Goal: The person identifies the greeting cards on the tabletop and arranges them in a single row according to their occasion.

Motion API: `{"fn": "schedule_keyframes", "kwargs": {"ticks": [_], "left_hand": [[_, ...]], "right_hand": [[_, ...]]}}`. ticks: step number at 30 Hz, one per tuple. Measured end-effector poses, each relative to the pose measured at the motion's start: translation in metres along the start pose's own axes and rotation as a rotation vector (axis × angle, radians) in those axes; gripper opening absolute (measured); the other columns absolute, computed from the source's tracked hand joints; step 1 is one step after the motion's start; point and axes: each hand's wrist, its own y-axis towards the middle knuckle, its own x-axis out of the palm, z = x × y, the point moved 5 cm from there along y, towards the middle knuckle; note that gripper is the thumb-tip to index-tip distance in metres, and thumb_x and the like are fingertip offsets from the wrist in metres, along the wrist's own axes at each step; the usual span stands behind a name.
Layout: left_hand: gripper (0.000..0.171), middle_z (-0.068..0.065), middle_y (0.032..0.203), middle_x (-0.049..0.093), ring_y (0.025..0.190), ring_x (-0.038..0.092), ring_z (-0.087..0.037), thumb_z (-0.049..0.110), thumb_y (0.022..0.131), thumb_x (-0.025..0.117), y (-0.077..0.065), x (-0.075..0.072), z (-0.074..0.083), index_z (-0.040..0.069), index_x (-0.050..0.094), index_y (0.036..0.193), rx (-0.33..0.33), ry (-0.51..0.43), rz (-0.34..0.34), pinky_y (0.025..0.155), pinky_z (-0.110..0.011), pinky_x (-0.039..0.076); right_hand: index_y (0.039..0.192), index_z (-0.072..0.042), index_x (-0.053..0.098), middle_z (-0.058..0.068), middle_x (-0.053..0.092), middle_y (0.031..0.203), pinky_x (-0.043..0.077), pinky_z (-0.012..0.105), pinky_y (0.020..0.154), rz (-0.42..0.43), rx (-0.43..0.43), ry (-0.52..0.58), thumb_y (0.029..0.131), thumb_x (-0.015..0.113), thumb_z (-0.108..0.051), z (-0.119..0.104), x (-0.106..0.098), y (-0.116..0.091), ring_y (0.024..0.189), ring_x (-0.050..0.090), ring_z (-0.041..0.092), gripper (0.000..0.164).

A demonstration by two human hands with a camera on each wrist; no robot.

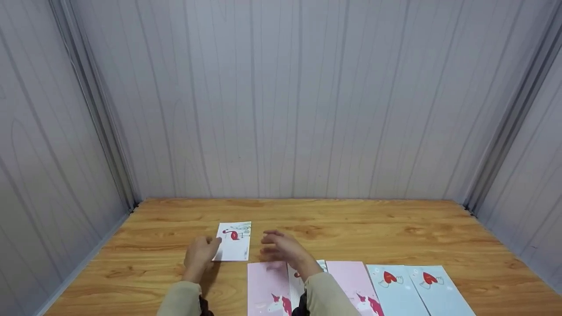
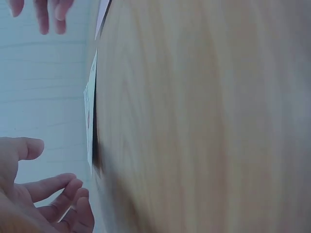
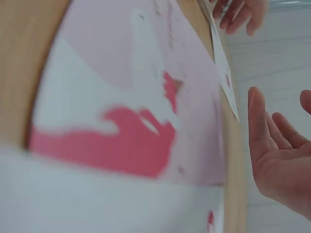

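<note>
A white card with a red flamingo [image 1: 234,250] lies on the wooden table, left of centre. My left hand [image 1: 201,254] is at its left edge, the thumb overlapping that edge in the head view. In the left wrist view the thumb stands apart from the loosely bent fingers [image 2: 63,206], with nothing held between them. To the right of the card, my right hand [image 1: 287,250] hovers above a pink unicorn card [image 1: 265,285]. Its fingers are relaxed and hold nothing. My right forearm partly covers a second flamingo card [image 1: 295,287] in the front row.
Along the table's front, the row continues rightward with another pink unicorn card [image 1: 351,281] and two pale blue cards with red winged hearts, one inner [image 1: 395,296] and one outer [image 1: 445,294]. Behind the wooden tabletop [image 1: 373,228] rises a pale panelled wall [image 1: 281,109], with side walls left and right.
</note>
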Motion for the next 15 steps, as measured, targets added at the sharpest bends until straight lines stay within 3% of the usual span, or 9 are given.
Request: {"fn": "schedule_keyframes", "kwargs": {"ticks": [4, 8, 11, 15], "left_hand": [[0.04, -0.02, 0.104, 0.059, 0.09, 0.056, -0.03, 0.025, 0.088, 0.055, -0.002, -0.002, 0.013, -0.006, 0.058, 0.112, 0.074, 0.0, 0.055, 0.071, -0.042, 0.044], [0.03, -0.019, 0.099, 0.062, 0.093, 0.056, -0.033, 0.02, 0.085, 0.059, -0.007, 0.004, 0.031, -0.005, 0.064, 0.101, 0.181, -0.042, 0.095, 0.076, -0.044, 0.043], [0.024, -0.015, 0.092, 0.063, 0.089, 0.057, -0.03, 0.016, 0.084, 0.061, -0.012, 0.012, 0.044, -0.004, 0.065, 0.095, 0.223, -0.097, 0.091, 0.074, -0.042, 0.043], [0.02, -0.01, 0.089, 0.061, 0.085, 0.056, -0.026, 0.014, 0.084, 0.062, -0.019, 0.023, 0.057, -0.003, 0.064, 0.095, 0.239, -0.178, 0.038, 0.072, -0.039, 0.044]], "right_hand": [[0.127, 0.001, 0.044, 0.016, 0.056, 0.113, 0.046, 0.043, 0.082, 0.002, -0.013, -0.001, 0.09, 0.052, -0.017, -0.011, -0.018, 0.0, 0.095, 0.059, 0.026, 0.042], [0.125, 0.002, 0.046, 0.018, 0.055, 0.112, 0.044, 0.045, 0.085, 0.008, -0.043, -0.01, 0.091, 0.052, -0.017, -0.02, -0.037, 0.0, 0.094, 0.058, 0.025, 0.039], [0.124, 0.004, 0.046, 0.02, 0.055, 0.112, 0.044, 0.045, 0.084, 0.007, -0.065, -0.032, 0.091, 0.051, -0.017, -0.024, -0.049, -0.002, 0.095, 0.058, 0.027, 0.039], [0.123, 0.004, 0.046, 0.019, 0.056, 0.11, 0.045, 0.043, 0.083, -0.004, -0.093, -0.071, 0.093, 0.05, -0.017, -0.025, -0.063, -0.006, 0.095, 0.058, 0.027, 0.038]]}}
